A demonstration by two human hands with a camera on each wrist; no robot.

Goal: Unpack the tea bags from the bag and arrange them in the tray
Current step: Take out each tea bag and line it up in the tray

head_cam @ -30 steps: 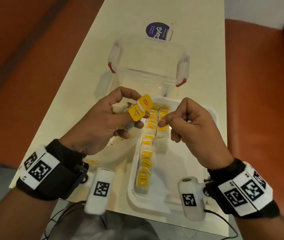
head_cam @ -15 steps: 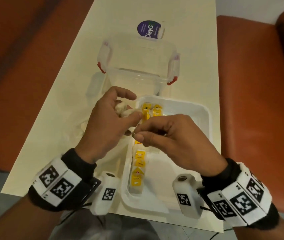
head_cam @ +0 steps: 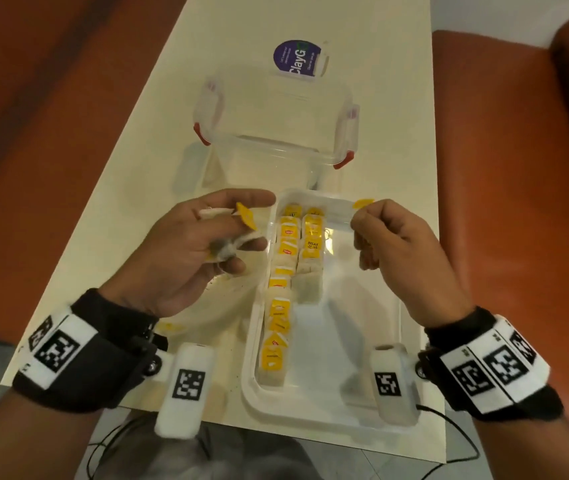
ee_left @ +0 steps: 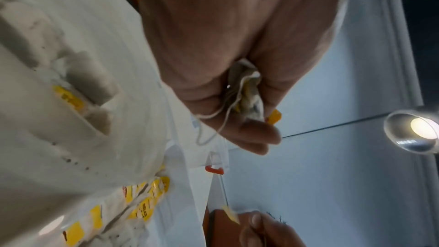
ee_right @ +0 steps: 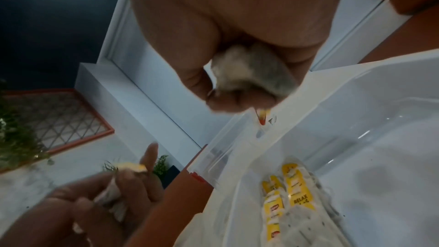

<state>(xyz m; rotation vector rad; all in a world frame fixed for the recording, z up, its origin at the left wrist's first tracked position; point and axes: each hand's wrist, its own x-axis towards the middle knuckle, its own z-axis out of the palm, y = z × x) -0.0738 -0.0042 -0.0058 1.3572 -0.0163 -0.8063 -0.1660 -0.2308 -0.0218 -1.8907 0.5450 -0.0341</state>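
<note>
- A cream table point(head_cam: 130, 188) runs away from the viewer, with orange-brown upholstered seating point(head_cam: 504, 161) on both sides and a strip of white wall at the far right corner.
- A white tray point(head_cam: 355, 344) sits at the near edge of the table; just beyond it stands a clear plastic box point(head_cam: 276, 123) with red clip latches.
- Beyond the box lies a small clear packet with a round purple label point(head_cam: 297, 59) reading "ClayG".
- Tea bags point(head_cam: 281, 306) with yellow tags lie in the tray in two columns along its left side, the left column longer than the right; one tag reads "RELAX".
- The left hand point(head_cam: 189, 251) is held above the table just left of the tray, fingers curled round a crumpled tea bag point(ee_left: 249, 93); its string hangs in a loop below the fingers and a yellow tag point(head_cam: 245, 216) sticks out by the forefinger.
- The right hand point(head_cam: 404, 251) is raised over the tray's far right corner, thumb and forefinger pinching a second yellow tag point(head_cam: 363, 203), with a second tea bag point(ee_right: 251, 69) tucked under the curled fingers.
- A crumpled clear plastic bag point(head_cam: 206, 306) lies on the table beneath the left hand, beside the tray.
</note>
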